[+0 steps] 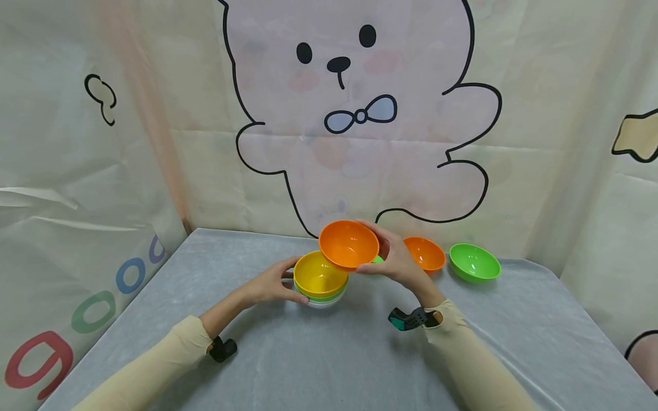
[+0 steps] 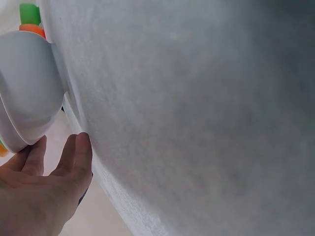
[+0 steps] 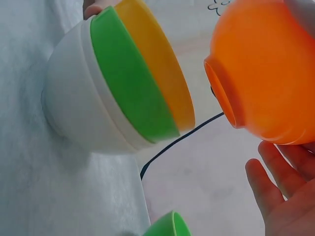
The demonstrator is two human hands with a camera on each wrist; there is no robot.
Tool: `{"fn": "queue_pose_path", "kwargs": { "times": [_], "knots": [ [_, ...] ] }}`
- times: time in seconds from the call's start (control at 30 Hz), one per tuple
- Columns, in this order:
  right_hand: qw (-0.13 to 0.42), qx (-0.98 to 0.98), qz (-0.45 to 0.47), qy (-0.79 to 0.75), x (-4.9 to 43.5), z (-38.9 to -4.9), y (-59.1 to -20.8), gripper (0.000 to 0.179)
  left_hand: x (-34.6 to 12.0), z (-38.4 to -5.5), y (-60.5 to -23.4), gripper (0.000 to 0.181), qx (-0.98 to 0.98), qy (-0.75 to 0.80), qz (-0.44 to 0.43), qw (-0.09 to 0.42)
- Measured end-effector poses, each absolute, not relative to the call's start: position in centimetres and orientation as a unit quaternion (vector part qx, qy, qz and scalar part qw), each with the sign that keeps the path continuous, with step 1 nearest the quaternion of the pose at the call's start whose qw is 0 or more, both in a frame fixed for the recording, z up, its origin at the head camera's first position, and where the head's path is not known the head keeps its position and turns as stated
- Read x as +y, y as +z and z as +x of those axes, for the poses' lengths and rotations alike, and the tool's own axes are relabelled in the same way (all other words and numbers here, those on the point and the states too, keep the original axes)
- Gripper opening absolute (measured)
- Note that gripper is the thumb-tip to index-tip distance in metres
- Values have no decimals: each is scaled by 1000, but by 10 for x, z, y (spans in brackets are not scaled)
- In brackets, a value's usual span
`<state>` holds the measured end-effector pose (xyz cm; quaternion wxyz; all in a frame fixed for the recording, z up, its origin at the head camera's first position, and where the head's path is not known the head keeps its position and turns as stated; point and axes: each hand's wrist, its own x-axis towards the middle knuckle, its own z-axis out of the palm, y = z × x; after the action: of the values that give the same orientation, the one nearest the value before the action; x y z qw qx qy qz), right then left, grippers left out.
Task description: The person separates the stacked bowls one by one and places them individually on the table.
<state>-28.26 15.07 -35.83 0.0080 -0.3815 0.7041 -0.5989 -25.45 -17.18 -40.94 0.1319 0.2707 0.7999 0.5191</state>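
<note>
My right hand [image 1: 393,260] grips an orange bowl [image 1: 348,242] by its right side, thumb near the front rim. The bowl is tilted above a stack, overlapping the back right of its yellow bowl [image 1: 316,277] in the head view. Under the yellow bowl sit a green bowl [image 3: 130,81] and a white bowl [image 3: 78,93]; the stack stands on the table. My left hand [image 1: 272,282] touches the stack's left side, thumb toward the front. In the left wrist view its fingers [image 2: 37,155] extend loosely, some against the white bowl [image 2: 32,83].
A second orange bowl [image 1: 425,255] and a green bowl [image 1: 474,264] stand at the back right of the grey-clothed table [image 1: 319,359]. Another green bowl [image 1: 378,259] is mostly hidden behind my right hand. A curtain with a cartoon bear [image 1: 354,182] hangs behind the table.
</note>
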Motion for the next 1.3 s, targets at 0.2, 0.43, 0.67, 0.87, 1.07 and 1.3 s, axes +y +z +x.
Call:
{"fn": "queue_pose_path", "kwargs": {
  "times": [0.2, 0.43, 0.67, 0.87, 1.07, 1.3],
  "knots": [
    [12, 705, -375, -602, 162, -280, -361, 82, -170, -254, -407, 88, 807, 516, 257, 130],
    [8, 713, -359, -602, 173, -276, -364, 86, -170, -254, -405, 88, 812, 513, 249, 124],
    [14, 710, -358, -606, 186, -275, -368, 86, -170, -254, -405, 88, 812, 511, 252, 125],
    [24, 713, -347, -609, 198, -271, -374, 88, -170, -253, -405, 88, 811, 511, 254, 127],
    [24, 733, -326, -597, 212, -269, -381, 86, -169, -251, -403, 89, 812, 510, 255, 124],
    [26, 740, -326, -588, 228, -266, -390, 84, -169, -252, -404, 87, 811, 511, 256, 126]
  ]
}}
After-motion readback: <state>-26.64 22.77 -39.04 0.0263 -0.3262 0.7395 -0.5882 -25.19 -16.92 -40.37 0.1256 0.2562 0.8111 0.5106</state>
